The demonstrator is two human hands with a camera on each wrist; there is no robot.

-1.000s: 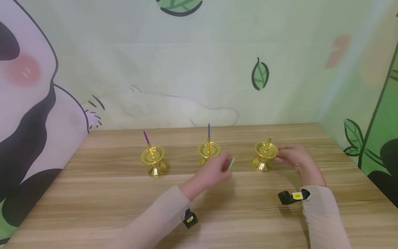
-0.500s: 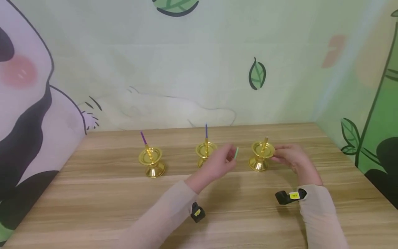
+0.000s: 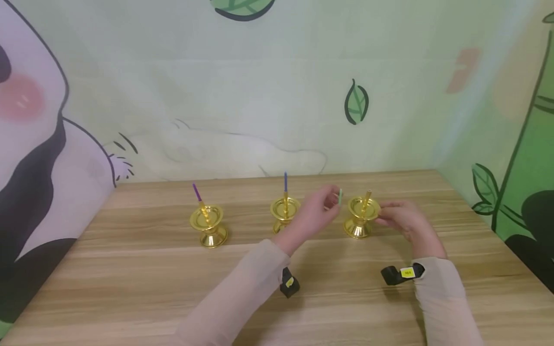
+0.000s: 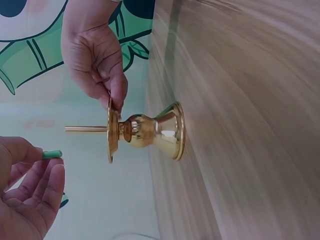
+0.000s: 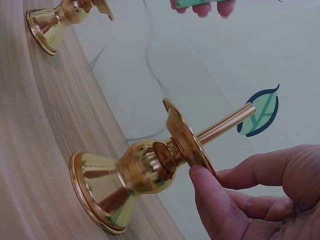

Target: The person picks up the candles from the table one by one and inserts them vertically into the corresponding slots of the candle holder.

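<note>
My left hand [image 3: 318, 211] pinches a thin green candle [image 3: 340, 197] between thumb and fingers, just left of the rightmost gold candle holder [image 3: 358, 229]. In the left wrist view the candle's lower end [image 4: 60, 153] pokes out past the fingertips, near the holder's bare upright tube [image 4: 86, 129]. My right hand [image 3: 409, 223] grips the rim of that holder's dish [image 5: 187, 142] from the right, thumb on one side and fingers on the other. The holder stands upright on the table. Most of the candle is hidden by the left hand in the left wrist view.
A middle gold holder [image 3: 281, 207] carries a blue candle [image 3: 285, 181], partly behind the left hand. Further left, another gold holder [image 3: 213, 237] bears a tilted purple candle [image 3: 196, 192]. A wall [image 3: 259, 96] with painted leaves rises behind the wooden table [image 3: 130, 283].
My left hand has moved right and up with the green candle, from near the middle holder to beside the rightmost one. The right hand keeps its grip on the rim. The view has shifted slightly.
</note>
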